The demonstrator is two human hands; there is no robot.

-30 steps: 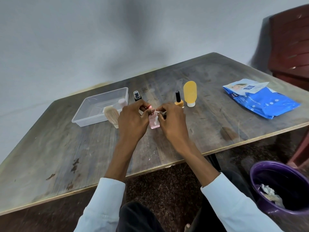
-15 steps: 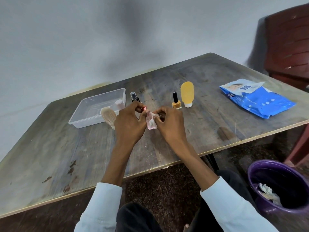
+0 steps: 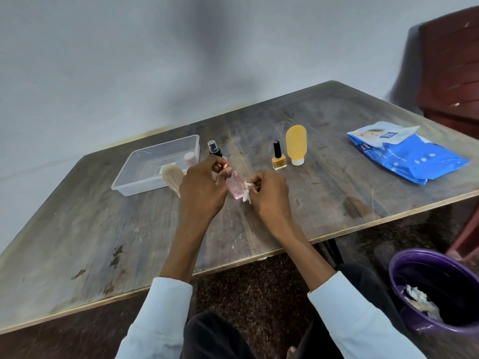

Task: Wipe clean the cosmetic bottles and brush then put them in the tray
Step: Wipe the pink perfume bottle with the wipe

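Observation:
My left hand (image 3: 204, 187) grips a small pink bottle (image 3: 235, 187) by its top, holding it tilted just above the table. My right hand (image 3: 269, 193) pinches a crumpled white wipe (image 3: 247, 193) against the bottle's right side. A clear plastic tray (image 3: 145, 177) stands at the left with a pale pink-capped item (image 3: 190, 159) inside. A beige brush (image 3: 173, 177) leans at the tray's front corner, partly behind my left hand. A black spray bottle (image 3: 214, 149) stands beyond my left hand. An orange nail polish bottle (image 3: 278, 158) and an orange tube (image 3: 296, 144) stand to the right.
A blue pack of wet wipes (image 3: 409, 154) lies at the table's right end. A purple bin (image 3: 438, 288) with used wipes sits on the floor at the lower right. A dark red chair (image 3: 451, 66) stands behind the table's right corner.
The wipe has slid from the front of the pink bottle to its right side, uncovering the bottle. My right hand has shifted slightly right; my left hand keeps its grip.

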